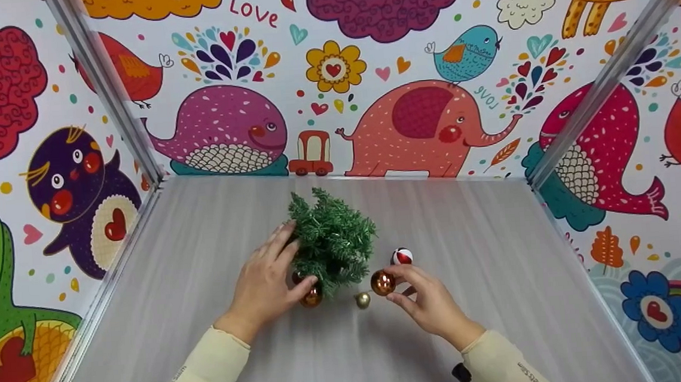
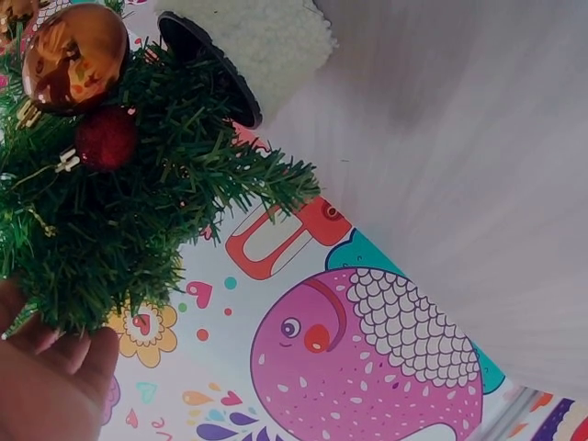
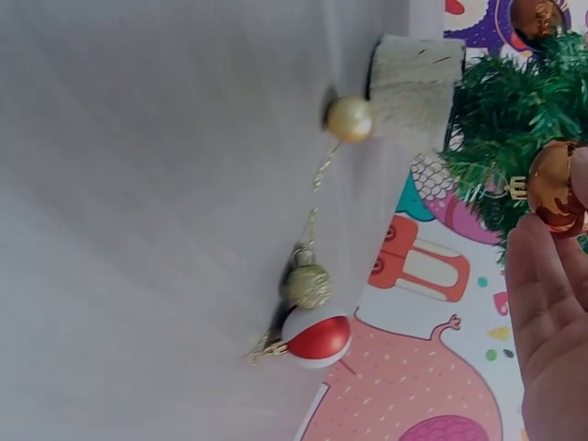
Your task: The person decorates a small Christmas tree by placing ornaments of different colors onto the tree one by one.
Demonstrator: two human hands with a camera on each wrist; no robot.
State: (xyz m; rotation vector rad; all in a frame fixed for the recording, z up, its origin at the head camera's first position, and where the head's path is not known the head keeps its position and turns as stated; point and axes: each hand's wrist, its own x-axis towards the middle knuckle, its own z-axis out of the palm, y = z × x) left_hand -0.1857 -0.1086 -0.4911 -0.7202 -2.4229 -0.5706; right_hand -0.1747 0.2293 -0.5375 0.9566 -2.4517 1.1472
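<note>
A small green artificial Christmas tree (image 1: 335, 236) stands in a pale fuzzy pot (image 3: 413, 87). My left hand (image 1: 266, 280) rests against its left side, fingers fairly straight and tips partly hidden in the branches. The left thumb lies by a shiny copper bauble (image 2: 75, 60) hanging on the tree. Next to that bauble is a dark red glittery ball (image 2: 106, 140). To the right of the tree, my right hand (image 1: 435, 304) pinches another copper bauble (image 1: 383, 282) between thumb and fingers. Its gold cap (image 3: 517, 188) points towards the branches.
On the table (image 1: 468, 218) right of the tree lie a red-and-white bauble (image 1: 402, 256), a gold glittery bauble (image 3: 309, 286) and a smooth pale-gold bauble (image 3: 350, 119). Printed cartoon panels (image 1: 222, 127) with metal edge strips (image 1: 108, 81) enclose the table at the back and sides.
</note>
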